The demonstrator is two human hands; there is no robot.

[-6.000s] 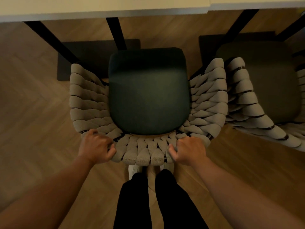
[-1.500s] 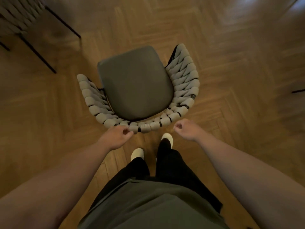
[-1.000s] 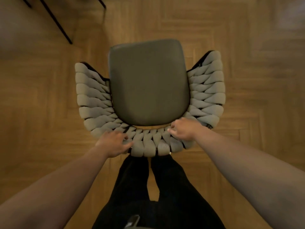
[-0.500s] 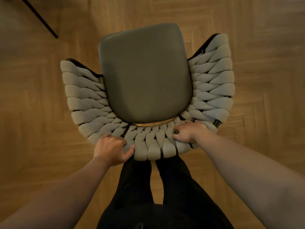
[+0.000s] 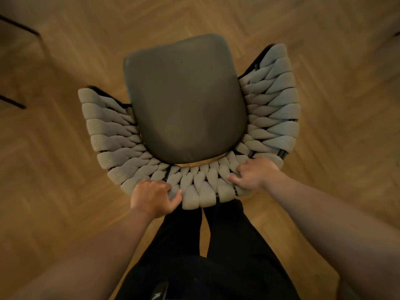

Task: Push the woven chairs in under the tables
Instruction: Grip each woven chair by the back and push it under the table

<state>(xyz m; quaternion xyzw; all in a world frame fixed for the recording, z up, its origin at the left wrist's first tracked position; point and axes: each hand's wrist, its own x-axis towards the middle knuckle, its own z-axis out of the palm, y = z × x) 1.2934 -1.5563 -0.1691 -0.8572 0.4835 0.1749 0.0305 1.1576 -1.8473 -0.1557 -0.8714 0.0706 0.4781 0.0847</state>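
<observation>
Both hands, left hand and right hand, curl fingers around woven chair backrest.

The woven chair stood on the wooden floor. Its seat cushion lay inside the backrest, which wrapped round the cushion's left, right and near sides. The left hand gripped the backrest's near left, the right hand its near right. The person's legs stood just behind it. Thin furniture legs stood far left, well apart from the chair.
</observation>
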